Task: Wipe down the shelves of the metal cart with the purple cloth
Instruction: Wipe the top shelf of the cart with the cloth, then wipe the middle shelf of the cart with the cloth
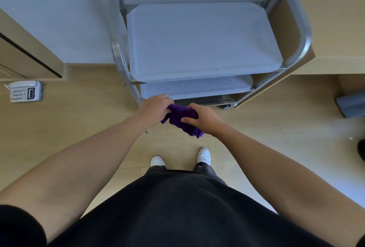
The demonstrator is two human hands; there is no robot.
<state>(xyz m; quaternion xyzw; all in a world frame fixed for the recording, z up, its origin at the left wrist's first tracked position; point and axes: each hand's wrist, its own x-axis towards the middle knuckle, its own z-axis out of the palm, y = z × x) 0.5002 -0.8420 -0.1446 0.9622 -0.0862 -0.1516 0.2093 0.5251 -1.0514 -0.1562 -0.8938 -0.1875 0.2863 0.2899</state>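
A metal cart (pixel 205 41) stands against the wall ahead of me, with a bare top shelf and two lower shelves (pixel 197 87) partly showing under its front edge. I hold a bunched purple cloth (pixel 183 120) in the air just in front of the cart, below the level of the top shelf. My left hand (pixel 154 109) grips the cloth's left end. My right hand (pixel 203 117) grips its right side, thumb on top. A fold of cloth hangs down below my right hand.
A white desk telephone (pixel 24 91) lies on the wooden floor at the left. Wooden furniture flanks the cart: a cabinet (pixel 23 53) at the left, a desk (pixel 335 29) at the right. A grey object (pixel 351 104) sits on the floor under the desk. My white shoes (pixel 204 155) are below.
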